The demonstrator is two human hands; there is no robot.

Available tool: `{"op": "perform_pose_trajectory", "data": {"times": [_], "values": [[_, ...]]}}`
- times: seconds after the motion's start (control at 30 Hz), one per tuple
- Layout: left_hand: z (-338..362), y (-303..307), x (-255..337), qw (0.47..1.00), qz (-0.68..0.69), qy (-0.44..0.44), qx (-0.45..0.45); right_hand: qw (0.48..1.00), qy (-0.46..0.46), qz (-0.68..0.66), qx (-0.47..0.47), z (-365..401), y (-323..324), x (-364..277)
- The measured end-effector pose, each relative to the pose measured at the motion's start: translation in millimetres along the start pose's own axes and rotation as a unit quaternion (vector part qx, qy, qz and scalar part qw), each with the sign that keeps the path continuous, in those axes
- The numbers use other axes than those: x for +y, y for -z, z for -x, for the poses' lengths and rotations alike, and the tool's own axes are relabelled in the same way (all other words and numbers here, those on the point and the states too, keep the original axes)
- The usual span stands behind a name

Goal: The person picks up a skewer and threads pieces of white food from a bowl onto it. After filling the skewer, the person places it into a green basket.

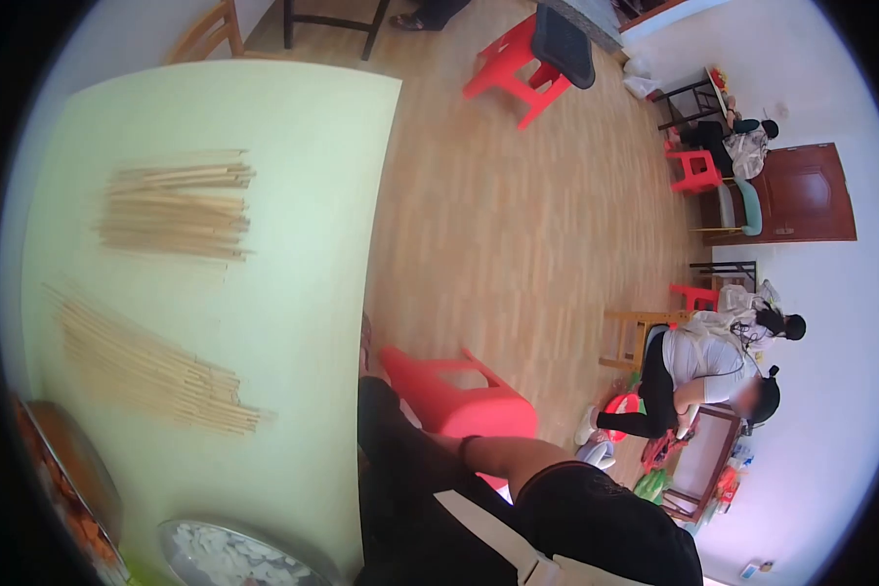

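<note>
The right hand point(446, 444) is mostly lost against dark clothing near the red plastic stool point(479, 420), below the centre of the frame. Only the part just past the dark wristband point(465, 451) shows, so I cannot tell how far its fingers are open or whether they have hold of anything. The left hand is out of view.

Left of it lies the pale green tabletop point(303, 244). Two loose groups of thin, straw-coloured wooden sticks rest on it: the upper bundle point(176, 210) at the upper left, and the lower bundle point(161, 376) fanned out at mid-left. They are blurred, but probably bamboo: light, stiff, apt to roll and easy to snap if bent. A pinch at mid-length, clear of any sharp tips, should suit them.

At the bottom left, a round metal tray point(166, 532) holds white chunks point(225, 557), likely moist and slippery; beside it, at the frame's edge, sit orange-red pieces point(90, 539) in another container. Farther out, a seated person point(698, 361) leans over at the right.
</note>
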State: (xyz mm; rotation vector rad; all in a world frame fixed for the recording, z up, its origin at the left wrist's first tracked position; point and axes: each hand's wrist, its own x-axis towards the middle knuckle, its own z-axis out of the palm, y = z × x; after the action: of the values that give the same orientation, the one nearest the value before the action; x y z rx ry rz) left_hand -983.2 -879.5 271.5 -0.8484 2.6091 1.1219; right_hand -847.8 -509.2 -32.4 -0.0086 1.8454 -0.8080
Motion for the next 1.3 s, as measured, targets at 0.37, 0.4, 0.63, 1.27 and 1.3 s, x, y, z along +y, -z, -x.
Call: {"op": "perform_pose_trajectory", "data": {"times": [0.37, 0.4, 0.63, 1.27, 1.3], "values": [[-0.4, -4.7, -14.5, 0.998, -0.008, -0.053, 0.018, 0.951, -0.093, 0.216, 0.202, 54.6, 77.8, 36.0], [0.5, -4.6, -18.6, 0.998, 0.005, -0.055, 0.017, 0.966, -0.146, 0.132, 0.168, 61.4, 80.4, 42.3], [6.3, -9.3, -17.9, 0.994, 0.026, -0.072, 0.080, 0.973, -0.132, 0.185, 0.048, 27.4, 82.6, 109.8], [6.7, -13.3, -19.6, 0.971, 0.063, -0.160, 0.164, 0.970, -0.018, 0.181, 0.160, -59.2, 262.0, 113.9], [4.0, -10.3, -22.7, 0.971, 0.074, -0.171, 0.151, 0.975, 0.023, 0.154, 0.157, -52.4, 267.1, 93.4]]}}
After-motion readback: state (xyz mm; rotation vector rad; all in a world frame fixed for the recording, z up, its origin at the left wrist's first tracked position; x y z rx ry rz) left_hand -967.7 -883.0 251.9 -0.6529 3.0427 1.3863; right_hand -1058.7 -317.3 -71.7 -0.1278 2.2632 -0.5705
